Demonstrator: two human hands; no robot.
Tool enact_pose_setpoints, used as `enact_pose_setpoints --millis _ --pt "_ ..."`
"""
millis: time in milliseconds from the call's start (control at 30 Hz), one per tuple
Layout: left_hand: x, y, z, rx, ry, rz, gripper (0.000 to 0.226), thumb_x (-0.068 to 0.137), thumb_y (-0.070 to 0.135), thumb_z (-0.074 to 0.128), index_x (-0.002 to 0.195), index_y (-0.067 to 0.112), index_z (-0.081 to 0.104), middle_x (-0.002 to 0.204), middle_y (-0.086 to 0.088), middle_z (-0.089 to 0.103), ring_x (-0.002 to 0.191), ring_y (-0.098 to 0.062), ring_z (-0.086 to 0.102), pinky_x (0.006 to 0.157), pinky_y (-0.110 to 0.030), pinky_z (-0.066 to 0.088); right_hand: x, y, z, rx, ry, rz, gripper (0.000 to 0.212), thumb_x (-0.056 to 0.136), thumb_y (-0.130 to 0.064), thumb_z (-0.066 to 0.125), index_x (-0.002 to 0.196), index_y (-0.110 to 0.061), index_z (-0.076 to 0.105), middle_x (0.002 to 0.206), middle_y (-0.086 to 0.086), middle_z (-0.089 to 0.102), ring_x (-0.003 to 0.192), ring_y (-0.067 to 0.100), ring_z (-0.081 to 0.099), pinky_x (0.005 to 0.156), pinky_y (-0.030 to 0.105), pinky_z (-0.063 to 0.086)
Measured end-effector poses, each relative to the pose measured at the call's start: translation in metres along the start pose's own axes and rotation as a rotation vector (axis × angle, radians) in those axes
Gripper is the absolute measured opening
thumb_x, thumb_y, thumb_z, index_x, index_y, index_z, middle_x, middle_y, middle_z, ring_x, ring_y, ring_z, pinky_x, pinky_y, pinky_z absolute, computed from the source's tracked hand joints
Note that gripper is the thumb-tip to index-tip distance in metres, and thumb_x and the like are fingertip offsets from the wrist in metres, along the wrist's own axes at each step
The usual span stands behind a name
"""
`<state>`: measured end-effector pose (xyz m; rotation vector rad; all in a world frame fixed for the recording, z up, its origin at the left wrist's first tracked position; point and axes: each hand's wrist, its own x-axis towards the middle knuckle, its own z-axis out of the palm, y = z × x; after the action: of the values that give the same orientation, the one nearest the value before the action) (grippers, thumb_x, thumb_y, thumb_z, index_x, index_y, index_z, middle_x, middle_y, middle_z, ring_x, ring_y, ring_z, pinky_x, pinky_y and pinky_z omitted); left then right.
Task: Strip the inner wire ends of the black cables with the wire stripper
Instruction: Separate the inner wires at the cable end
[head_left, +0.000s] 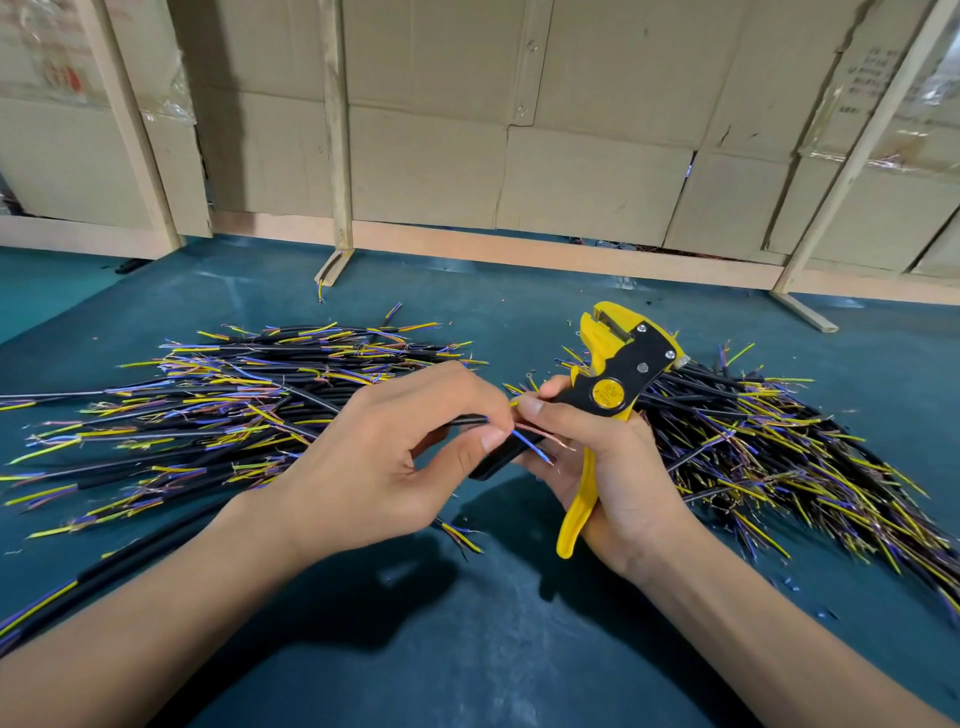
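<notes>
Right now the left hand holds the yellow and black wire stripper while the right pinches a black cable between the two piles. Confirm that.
Not quite: the hands are swapped. The head view shows the right hand holding the yellow and black wire stripper, while the left hand pinches the black cable, between the two piles of cables.

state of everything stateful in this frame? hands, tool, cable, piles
Left hand: pinches one black cable.
Right hand: grips yellow-and-black wire stripper, head up, nothing in its mouth.
Black cable: coloured inner wires fanned out, between both hands.
Left cable pile: loose on blue mat.
Right cable pile: loose.
</notes>
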<state>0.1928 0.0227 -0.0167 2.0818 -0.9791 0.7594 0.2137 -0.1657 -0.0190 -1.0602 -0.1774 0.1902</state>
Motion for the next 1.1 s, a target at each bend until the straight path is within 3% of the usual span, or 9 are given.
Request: enact_pose_setpoints --millis 233,333,467,600,667,767,800,933,1100 --pt "-0.001 0.003 0.003 -0.055 -0.017 -0.097 0.019 0.092 0.024 0.073 0.092 0.023 0.054 0.082 0.023 0.047 0.07 -0.006 0.044 0.063 -0.007 0.032 -0.001 0.001 0.0 -0.004 -0.027 0.003 0.026 0.071 0.001 0.074 0.091 -0.008 0.061 0.079 0.016 0.067 0.072 0.032 0.072 0.062 0.034 0.058" --pt "-0.001 0.006 0.002 -0.127 -0.024 -0.102 0.017 0.095 0.033 0.067 0.094 0.027 0.052 0.08 0.016 0.048 0.069 -0.006 0.045 0.062 -0.01 0.035 -0.001 0.002 -0.001 -0.033 -0.036 -0.006 0.024 0.072 0.001 0.074 0.09 -0.008 0.062 0.079 0.015 0.067 0.071 0.03 0.072 0.062 0.034 0.058" --pt "-0.001 0.006 0.002 -0.087 0.026 -0.125 0.012 0.101 0.031 0.057 0.099 0.02 0.054 0.074 0.006 0.057 0.062 -0.007 0.047 0.06 -0.008 0.033 0.001 0.002 -0.002 -0.024 -0.05 -0.025 0.021 0.077 0.006 0.072 0.091 -0.006 0.061 0.082 0.018 0.065 0.075 0.034 0.07 0.069 0.042 0.059" --pt "0.001 0.007 0.002 -0.015 0.108 -0.102 0.011 0.102 0.022 0.057 0.096 0.012 0.058 0.074 0.022 0.049 0.06 0.003 0.043 0.061 -0.003 0.03 0.001 0.004 -0.002 0.004 -0.066 -0.036 0.021 0.078 0.005 0.072 0.094 -0.003 0.062 0.085 0.025 0.062 0.071 0.038 0.068 0.072 0.05 0.059" --pt "0.001 0.007 0.002 -0.047 0.15 -0.105 0.008 0.101 0.024 0.058 0.096 0.018 0.057 0.074 0.018 0.052 0.059 -0.004 0.044 0.058 -0.009 0.032 0.0 0.005 -0.002 -0.002 -0.087 -0.034 0.013 0.079 0.001 0.07 0.089 -0.003 0.063 0.08 0.024 0.062 0.068 0.038 0.066 0.071 0.052 0.058" --pt "0.002 0.006 0.001 -0.176 0.23 -0.191 0.008 0.098 0.029 0.058 0.092 0.028 0.053 0.07 0.001 0.051 0.06 -0.021 0.044 0.054 -0.032 0.038 -0.002 0.005 -0.003 -0.005 -0.149 -0.005 0.009 0.079 -0.002 0.07 0.084 -0.003 0.063 0.073 0.021 0.06 0.065 0.039 0.065 0.069 0.053 0.058" --pt "0.003 0.005 0.001 -0.212 0.256 -0.212 0.01 0.097 0.028 0.059 0.089 0.027 0.052 0.068 -0.001 0.048 0.06 -0.021 0.043 0.055 -0.033 0.037 -0.003 0.003 -0.004 -0.006 -0.188 0.006 0.01 0.078 -0.002 0.071 0.084 -0.003 0.063 0.071 0.02 0.06 0.064 0.039 0.066 0.069 0.054 0.058" --pt "0.005 0.004 -0.002 -0.24 0.346 -0.303 0.015 0.097 0.02 0.062 0.085 0.022 0.054 0.064 -0.007 0.042 0.057 -0.011 0.035 0.056 -0.019 0.033 -0.008 0.001 -0.004 -0.089 -0.389 0.042 0.003 0.079 -0.004 0.07 0.08 -0.003 0.066 0.071 0.019 0.063 0.064 0.039 0.068 0.069 0.055 0.057" --pt "0.006 0.002 -0.006 -0.202 0.373 -0.343 0.013 0.097 0.031 0.06 0.085 0.027 0.055 0.064 0.003 0.049 0.057 -0.011 0.037 0.056 -0.018 0.034 -0.012 0.003 -0.003 -0.149 -0.457 0.105 0.004 0.079 -0.003 0.07 0.081 -0.003 0.067 0.071 0.02 0.063 0.064 0.039 0.068 0.07 0.056 0.057"
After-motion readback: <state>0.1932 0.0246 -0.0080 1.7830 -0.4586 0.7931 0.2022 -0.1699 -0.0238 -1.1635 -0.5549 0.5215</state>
